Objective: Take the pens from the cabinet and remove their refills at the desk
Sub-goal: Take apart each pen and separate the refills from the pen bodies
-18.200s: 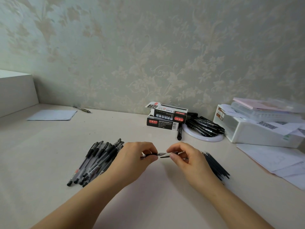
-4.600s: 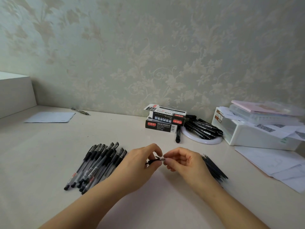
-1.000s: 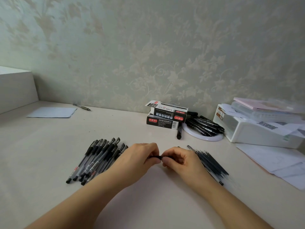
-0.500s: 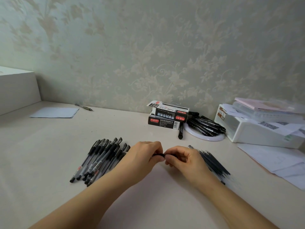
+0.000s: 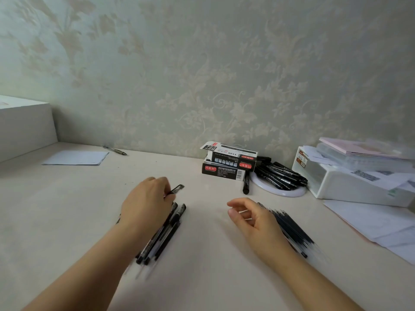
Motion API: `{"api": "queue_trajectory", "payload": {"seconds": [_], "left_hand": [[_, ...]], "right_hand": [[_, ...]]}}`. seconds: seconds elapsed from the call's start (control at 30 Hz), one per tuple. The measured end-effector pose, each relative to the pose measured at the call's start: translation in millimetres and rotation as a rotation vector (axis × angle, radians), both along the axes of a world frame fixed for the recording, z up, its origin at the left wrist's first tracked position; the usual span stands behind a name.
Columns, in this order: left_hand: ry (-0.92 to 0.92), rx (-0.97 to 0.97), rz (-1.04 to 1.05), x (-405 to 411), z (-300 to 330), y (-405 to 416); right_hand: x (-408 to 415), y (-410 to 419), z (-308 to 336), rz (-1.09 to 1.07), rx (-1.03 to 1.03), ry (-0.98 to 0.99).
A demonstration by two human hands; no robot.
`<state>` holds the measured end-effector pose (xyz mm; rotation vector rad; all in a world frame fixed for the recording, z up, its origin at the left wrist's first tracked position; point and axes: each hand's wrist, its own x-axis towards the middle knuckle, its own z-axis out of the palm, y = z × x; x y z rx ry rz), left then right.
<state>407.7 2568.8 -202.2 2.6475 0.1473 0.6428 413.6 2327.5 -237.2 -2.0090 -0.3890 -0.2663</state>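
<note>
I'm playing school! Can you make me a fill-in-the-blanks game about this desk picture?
1. The left hand holds a ____.
2. The right hand holds ____.
3. The two pen boxes are stacked against the ____.
4. The marker pile rests on a round white ____.

Missing words: pen; nothing; wall; plate

pens (image 5: 164,234) left on desk (image 5: 67,209), refills (image 5: 289,225) right, boxes (image 5: 226,162) behind

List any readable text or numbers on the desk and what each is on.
"1120", printed upside down: upper pen box.
Red labels and white print on both pen boxes, upper and lower pen box: too small to read.
Label on the white storage box: blurred.
QR-style code on its lid: no readable text.
</note>
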Motion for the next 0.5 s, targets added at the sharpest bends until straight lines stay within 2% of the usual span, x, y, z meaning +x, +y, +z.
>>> {"api": "queue_trajectory", "payload": {"seconds": [0.1, 0.27, 0.5], "left_hand": [[0.079, 0.017, 0.064, 1.3, -3.8, 7.4], [0.144, 0.046, 0.050, -0.8, -7.2, 2.2], [0.166, 0.056, 0.056, -3.8, -4.5, -1.1]], "right_hand": [[0.2, 0.9, -0.3, 0.004, -0.031, -0.019], [-1.9, 1.5, -0.3, 0.004, -0.076, -0.040], [-2.0, 3.1, 0.1, -0.033, -0.144, -0.150]]}}
